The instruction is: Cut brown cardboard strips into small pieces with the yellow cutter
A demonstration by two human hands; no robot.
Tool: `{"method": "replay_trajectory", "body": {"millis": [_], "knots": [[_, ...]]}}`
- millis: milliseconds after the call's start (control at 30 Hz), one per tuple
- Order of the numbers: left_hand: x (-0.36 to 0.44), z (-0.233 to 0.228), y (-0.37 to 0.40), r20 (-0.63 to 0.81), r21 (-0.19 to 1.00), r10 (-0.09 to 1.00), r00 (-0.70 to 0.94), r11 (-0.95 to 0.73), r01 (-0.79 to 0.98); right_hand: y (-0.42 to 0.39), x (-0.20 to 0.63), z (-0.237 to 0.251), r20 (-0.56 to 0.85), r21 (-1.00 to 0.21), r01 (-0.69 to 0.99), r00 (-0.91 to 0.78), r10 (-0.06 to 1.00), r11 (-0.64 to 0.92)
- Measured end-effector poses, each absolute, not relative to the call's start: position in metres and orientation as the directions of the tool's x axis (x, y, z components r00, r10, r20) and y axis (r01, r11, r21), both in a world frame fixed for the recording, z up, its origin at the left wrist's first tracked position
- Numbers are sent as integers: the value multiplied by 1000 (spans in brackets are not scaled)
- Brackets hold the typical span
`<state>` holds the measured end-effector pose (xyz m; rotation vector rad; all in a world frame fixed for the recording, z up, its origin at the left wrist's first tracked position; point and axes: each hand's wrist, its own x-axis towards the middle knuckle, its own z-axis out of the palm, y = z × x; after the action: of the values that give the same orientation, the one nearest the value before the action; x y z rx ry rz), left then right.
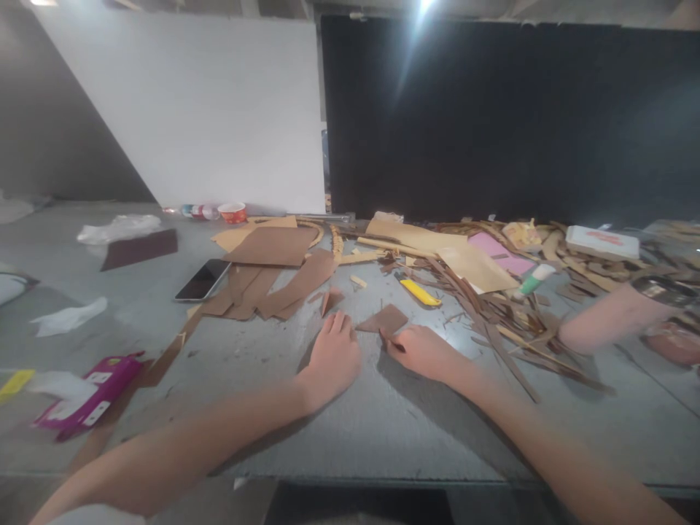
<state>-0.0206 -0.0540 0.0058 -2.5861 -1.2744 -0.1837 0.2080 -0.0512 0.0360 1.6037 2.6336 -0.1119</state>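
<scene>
My right hand point(420, 351) is closed, thumb and finger pinching the near edge of a small brown sheet piece point(387, 318) that lies on the grey table. To its left, my left hand point(332, 355) rests palm down on the tabletop with fingers stretched forward. Its fingertips are close to a small folded brown scrap point(331, 299); whether they touch it I cannot tell. A yellow utility knife point(420, 292) lies just beyond my right hand. Whether the brown sheet is leather or card cannot be made out.
Larger brown sheets point(270, 246) and a phone point(203, 280) lie to the left. Brown strips and offcuts point(492, 321) heap at the right, beside a pink tumbler point(612, 317) and a green-white tube point(534, 280). A magenta wipes pack point(92, 397) sits at front left.
</scene>
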Motion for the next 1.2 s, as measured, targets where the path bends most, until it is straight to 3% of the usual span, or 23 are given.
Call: {"method": "replay_trajectory", "body": {"millis": [133, 300, 500, 700, 800, 900, 1033, 1200], "knots": [[-17, 4, -60, 268, -216, 743, 614, -575, 790, -53, 206, 38, -71, -30, 898, -440, 895, 439], [-9, -8, -59, 298, -109, 623, 723, -730, 674, -54, 201, 30, -82, 19, 894, -446, 891, 449], [-14, -19, -54, 279, -9, 668, 690, -717, 697, -58, 191, 21, -94, 67, 850, -516, 852, 522], [-22, -11, -37, 273, 94, 641, 718, -760, 643, -55, 199, 25, -41, -5, 865, -502, 864, 502], [-23, -4, -33, 273, 82, 624, 732, -773, 629, -46, 211, 22, 42, -53, 885, -462, 886, 463], [-22, 2, -34, 248, 69, 625, 740, -774, 630, -31, 229, 19, 227, -112, 898, -394, 891, 425], [-22, 6, -37, 247, 57, 624, 742, -773, 632, -3, 257, 11, 400, -54, 960, -230, 887, 274], [-26, 6, -29, 226, -28, 661, 716, -730, 683, 24, 277, -8, 344, 43, 992, -130, 930, 122]]}}
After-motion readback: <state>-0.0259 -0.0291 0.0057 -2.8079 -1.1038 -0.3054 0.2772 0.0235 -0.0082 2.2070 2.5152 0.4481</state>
